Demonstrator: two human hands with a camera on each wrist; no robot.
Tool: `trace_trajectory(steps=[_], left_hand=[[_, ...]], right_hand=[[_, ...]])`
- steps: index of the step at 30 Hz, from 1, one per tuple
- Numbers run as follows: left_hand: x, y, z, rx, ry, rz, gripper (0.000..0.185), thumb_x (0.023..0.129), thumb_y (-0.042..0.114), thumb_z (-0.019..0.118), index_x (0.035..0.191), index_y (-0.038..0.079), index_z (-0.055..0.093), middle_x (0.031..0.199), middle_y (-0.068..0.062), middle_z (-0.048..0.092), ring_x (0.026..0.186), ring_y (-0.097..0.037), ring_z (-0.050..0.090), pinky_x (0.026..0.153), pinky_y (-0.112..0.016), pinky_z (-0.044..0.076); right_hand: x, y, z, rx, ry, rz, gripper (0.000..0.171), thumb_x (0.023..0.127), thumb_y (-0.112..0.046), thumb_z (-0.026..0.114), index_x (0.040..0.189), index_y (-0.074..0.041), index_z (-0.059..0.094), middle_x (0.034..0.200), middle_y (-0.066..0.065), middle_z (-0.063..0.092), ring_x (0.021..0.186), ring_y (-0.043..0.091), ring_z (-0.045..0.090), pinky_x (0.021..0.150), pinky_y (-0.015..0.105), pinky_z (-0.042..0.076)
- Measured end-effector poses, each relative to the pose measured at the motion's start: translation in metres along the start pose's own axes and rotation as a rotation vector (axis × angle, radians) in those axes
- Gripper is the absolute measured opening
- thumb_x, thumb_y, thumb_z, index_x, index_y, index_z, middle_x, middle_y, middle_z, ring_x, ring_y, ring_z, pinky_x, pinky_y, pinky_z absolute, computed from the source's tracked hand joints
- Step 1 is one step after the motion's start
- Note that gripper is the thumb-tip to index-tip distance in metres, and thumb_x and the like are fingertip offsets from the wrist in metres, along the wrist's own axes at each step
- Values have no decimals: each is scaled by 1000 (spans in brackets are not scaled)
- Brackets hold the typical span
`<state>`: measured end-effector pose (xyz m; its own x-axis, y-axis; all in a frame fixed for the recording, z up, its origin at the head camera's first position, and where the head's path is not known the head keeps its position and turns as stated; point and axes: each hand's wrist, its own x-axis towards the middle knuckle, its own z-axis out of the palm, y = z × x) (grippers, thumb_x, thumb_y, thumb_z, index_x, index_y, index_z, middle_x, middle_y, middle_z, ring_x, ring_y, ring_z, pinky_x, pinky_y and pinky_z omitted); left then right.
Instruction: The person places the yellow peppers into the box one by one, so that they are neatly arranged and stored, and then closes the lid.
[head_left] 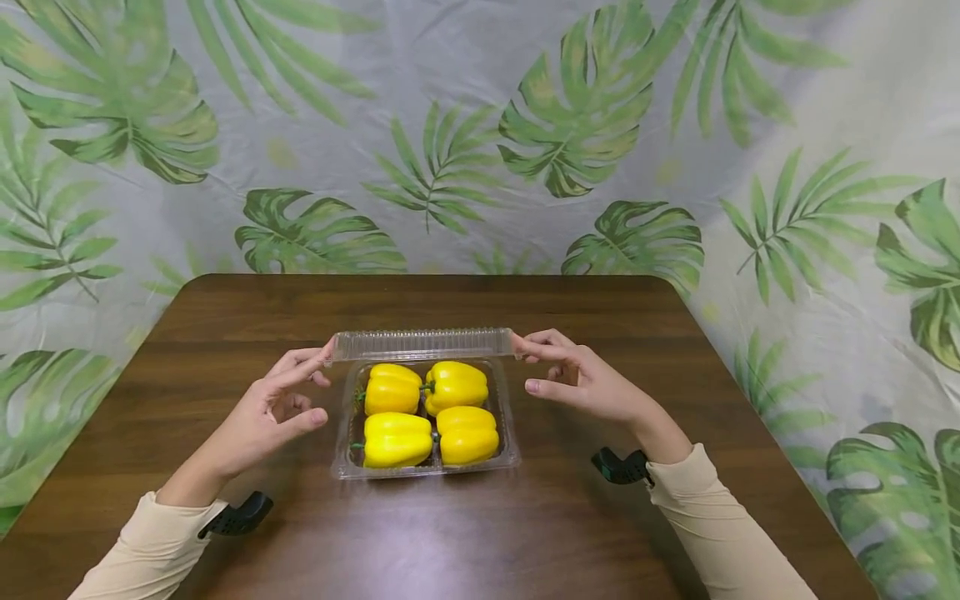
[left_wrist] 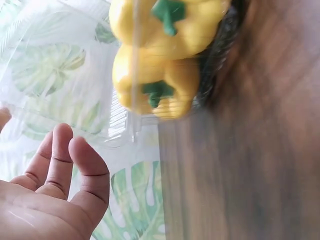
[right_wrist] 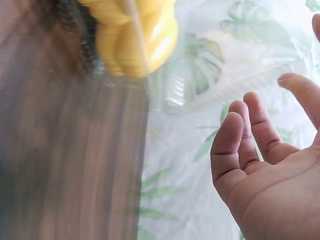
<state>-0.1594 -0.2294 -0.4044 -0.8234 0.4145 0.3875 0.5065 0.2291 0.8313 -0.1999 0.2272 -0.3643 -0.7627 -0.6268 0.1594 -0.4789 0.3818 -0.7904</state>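
Clamshell lid (head_left: 422, 343) stands raised over four yellow peppers (head_left: 425, 412), since both hands pinch its far corners. Left hand (head_left: 273, 408) and right hand (head_left: 577, 379) grip with thumb and forefinger, other fingers (left_wrist: 75, 165) loose.

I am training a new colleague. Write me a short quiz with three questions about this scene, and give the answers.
1. How many yellow peppers lie in the clear tray?
2. True or false: the lid is closed flat over the peppers.
3. Which part of the lid does the left hand hold, and which part the right hand?

Key:
1. Four, in two rows of two.
2. False. The lid stands raised at the far edge of the tray, and the peppers are uncovered.
3. The left hand holds the left end, the right hand holds the right end, both with the fingertips.
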Motion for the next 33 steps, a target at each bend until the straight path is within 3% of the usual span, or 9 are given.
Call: trace_trajectory(steps=[5,11,16,22,27,33], left_hand=[[-10,-2,7,4,-22,28,82,89,-10,74,164,9,45,157,2,48,125,-9,55,82,-25,51],[-16,-12,14,52,-33,21,81,91,-7,76,164,14,46,161,3,45,121,-3,58,77,-26,51],[-18,-20,22,102,-37,4,78,94,-4,75,164,12,46,159,-4,45,118,-3,59,75,-26,52],[-18,-28,27,145,-30,-41,69,99,4,73,163,13,48,155,-10,48,118,-5,57,75,-25,54],[-20,-33,30,172,-11,-87,59,102,9,72,158,14,55,147,-10,56,111,-10,61,74,-24,54],[-17,-36,33,180,62,-126,47,103,10,72,149,15,66,124,-7,72,101,0,65,72,-25,55]], right_hand=[[-11,3,5,-34,-8,29,64,103,-22,73,163,-20,49,152,6,52,122,14,54,92,30,50],[-19,6,14,-44,-8,64,62,102,-23,75,160,-21,53,152,6,50,122,18,55,94,35,51],[-20,15,18,-67,-20,101,62,102,-27,75,160,-23,53,153,6,49,132,25,52,94,38,52],[-20,26,23,-80,-17,135,62,102,-29,75,160,-24,54,150,5,50,129,32,51,92,33,50],[-22,33,27,-71,-13,133,60,102,-28,75,159,-21,55,145,8,53,121,35,52,89,31,50],[-21,43,33,-48,11,142,54,103,-26,74,155,-23,58,138,5,64,116,30,62,86,31,53]])
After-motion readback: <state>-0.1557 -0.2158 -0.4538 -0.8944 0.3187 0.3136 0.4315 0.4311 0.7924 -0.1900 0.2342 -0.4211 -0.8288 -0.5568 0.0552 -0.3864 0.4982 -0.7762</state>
